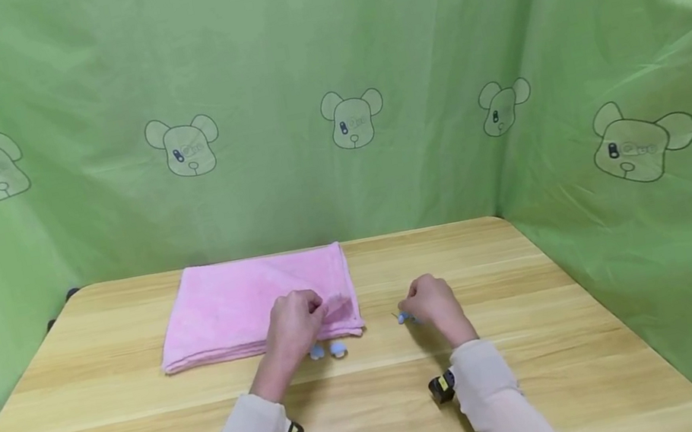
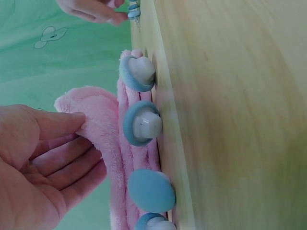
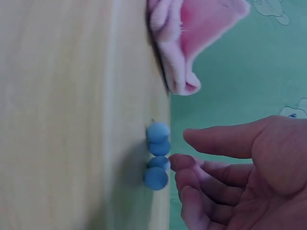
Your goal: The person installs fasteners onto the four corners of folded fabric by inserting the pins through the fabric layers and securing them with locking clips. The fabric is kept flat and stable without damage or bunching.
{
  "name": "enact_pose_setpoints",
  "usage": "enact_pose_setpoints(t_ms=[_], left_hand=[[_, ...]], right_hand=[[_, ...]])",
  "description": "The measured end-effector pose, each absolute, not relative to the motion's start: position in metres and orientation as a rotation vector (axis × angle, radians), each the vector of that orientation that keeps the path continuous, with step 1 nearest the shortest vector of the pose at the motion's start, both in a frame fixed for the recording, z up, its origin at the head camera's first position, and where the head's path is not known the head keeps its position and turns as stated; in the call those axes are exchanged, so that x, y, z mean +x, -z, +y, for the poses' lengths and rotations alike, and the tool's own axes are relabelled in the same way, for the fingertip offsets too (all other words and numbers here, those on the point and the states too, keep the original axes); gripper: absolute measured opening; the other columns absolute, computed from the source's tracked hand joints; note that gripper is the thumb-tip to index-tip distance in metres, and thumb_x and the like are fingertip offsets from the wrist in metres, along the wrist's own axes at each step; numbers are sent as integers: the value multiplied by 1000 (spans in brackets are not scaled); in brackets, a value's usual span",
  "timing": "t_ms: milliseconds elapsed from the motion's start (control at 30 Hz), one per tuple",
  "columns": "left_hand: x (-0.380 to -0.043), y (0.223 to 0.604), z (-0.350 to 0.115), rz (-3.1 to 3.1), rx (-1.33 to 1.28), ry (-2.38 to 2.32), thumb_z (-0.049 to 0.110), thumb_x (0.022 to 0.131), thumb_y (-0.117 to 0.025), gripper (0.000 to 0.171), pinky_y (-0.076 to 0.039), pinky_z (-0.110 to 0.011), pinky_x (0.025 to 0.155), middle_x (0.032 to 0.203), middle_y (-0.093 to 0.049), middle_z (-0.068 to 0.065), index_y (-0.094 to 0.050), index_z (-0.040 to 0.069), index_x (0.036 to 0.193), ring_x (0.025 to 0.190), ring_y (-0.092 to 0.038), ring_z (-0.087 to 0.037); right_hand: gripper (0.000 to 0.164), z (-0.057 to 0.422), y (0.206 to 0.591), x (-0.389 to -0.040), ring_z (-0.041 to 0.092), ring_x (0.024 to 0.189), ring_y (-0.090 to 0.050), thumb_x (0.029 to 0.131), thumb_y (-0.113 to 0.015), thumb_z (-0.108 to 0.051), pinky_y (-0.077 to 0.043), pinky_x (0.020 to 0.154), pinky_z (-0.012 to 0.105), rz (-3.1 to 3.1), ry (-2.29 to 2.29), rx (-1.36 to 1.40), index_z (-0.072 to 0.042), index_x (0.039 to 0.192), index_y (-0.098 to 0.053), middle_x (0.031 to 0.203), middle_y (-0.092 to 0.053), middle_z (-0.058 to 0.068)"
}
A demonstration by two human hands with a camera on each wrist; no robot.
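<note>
Pink cloth (image 1: 223, 307) lies folded by the far edge of the worktop (image 1: 556, 380); left hand (image 1: 295, 321) pinches one layer; half-open right hand (image 1: 432, 301) grips nothing; blue-capped mushroom pieces (image 1: 338, 348) (apparently unused) lie loose.

This looks like a screened-off booth, perhaps a small recording set: green fabric (image 1: 259, 38) printed with repeated animal-head logos (image 1: 184, 149) surrounds a wood-grain desk (image 1: 368, 420). Small black devices (image 1: 442, 387) at both wrists suit that reading.
</note>
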State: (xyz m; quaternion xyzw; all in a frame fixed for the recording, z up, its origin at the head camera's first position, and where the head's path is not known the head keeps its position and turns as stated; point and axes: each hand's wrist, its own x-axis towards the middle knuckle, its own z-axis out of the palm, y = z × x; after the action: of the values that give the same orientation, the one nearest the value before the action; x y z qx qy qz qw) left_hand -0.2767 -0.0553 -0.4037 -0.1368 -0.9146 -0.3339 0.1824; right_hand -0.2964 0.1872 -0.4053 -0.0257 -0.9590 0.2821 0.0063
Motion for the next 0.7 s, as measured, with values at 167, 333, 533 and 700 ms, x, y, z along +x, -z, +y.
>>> enact_pose_setpoints(t_ms=[167, 333, 533, 700], left_hand=[[-277, 404, -56, -2585, -380, 933, 11, 83, -76, 5, -56, -31, 62, 72, -70, -2, -75, 7, 81, 60, -60, -11], [-277, 404, -56, -2585, -380, 922, 12, 83, -76, 5, -55, -32, 62, 71, -70, -1, -74, 8, 80, 60, -60, -12], [-276, 403, -56, -2584, -375, 919, 11, 83, -76, 6, -56, -32, 62, 71, -70, -3, -74, 7, 80, 60, -61, -13], [-277, 404, -56, -2591, -365, 915, 11, 83, -76, 6, -56, -32, 62, 71, -70, -2, -74, 7, 80, 60, -60, -13]], right_hand=[[25, 184, 411, -297, 17, 55, -48, 77, -75, -15, -39, 49, 26, -3009, -837, -69, -9, 60, -57, 58, -55, 3], [36, 183, 414, -297, 12, 46, -39, 77, -74, -12, -33, 43, 22, -3003, -848, -89, -12, 53, -47, 48, -41, -3], [39, 178, 414, -295, 9, 40, -29, 75, -67, -5, -24, 38, 19, -2999, -812, -104, -14, 49, -39, 43, -33, -5], [39, 173, 412, -293, 8, 37, -24, 72, -61, 1, -21, 35, 19, -2991, -803, -97, -15, 47, -37, 41, -28, -6]])
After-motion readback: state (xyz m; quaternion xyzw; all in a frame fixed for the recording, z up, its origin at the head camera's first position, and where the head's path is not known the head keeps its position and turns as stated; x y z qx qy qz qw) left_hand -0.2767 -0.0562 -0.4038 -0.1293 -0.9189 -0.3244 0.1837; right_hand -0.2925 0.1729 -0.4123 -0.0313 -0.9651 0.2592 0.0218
